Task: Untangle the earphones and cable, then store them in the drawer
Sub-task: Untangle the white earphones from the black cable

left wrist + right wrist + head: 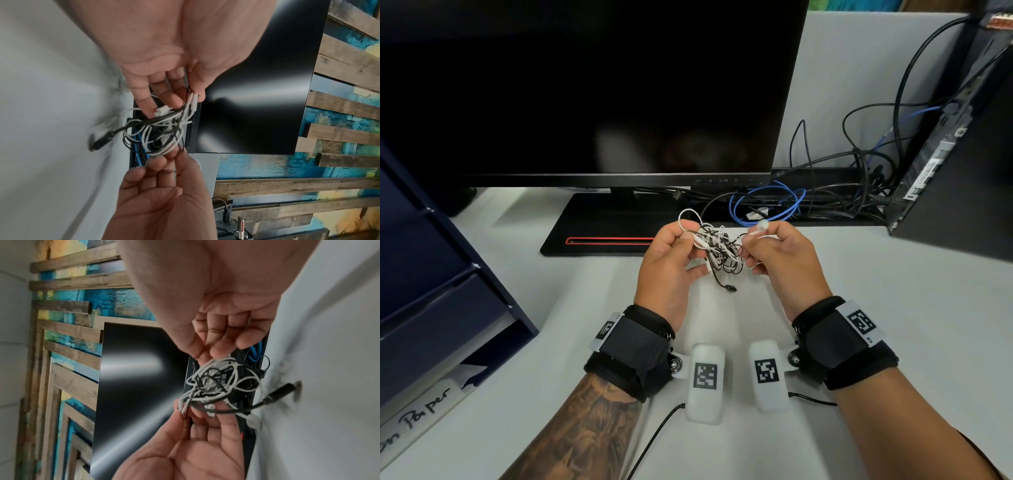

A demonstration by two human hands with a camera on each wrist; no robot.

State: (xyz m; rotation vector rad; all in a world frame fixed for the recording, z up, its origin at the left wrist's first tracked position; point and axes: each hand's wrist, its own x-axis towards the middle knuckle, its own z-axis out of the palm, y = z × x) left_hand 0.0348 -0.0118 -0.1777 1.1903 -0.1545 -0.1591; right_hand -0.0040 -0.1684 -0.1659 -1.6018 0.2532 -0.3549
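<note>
Honestly, the knot was nowhere near undone. My left hand pinched a white strand of the earphones between thumb and forefinger, other fingers loosely curled under the bundle. My right hand pinched the stem just below one earbud, so both grips were closed on cord, not on the lump itself. The tangle hung between the two hands, above the bench, in front of the monitor base. The black cable was wound through the white loops, its plug dangling free below.

My read on doing this step well: don't pull the hands apart, that would only tighten it. Keep the bundle slack, pick the free end (the dangling black plug looked easiest) and feed it back through one loop at a time. Hold the earbud stem gently, thin wire at that joint probably kinks.

The drawer unit sat at my left, drawers looked shut, so nothing was stored.

Writing: handwritten label under the drawer unit read something like "...on Paper", start cut off. Square coded markers on the wrist straps. Sticker on the PC tower too small to read.
</note>
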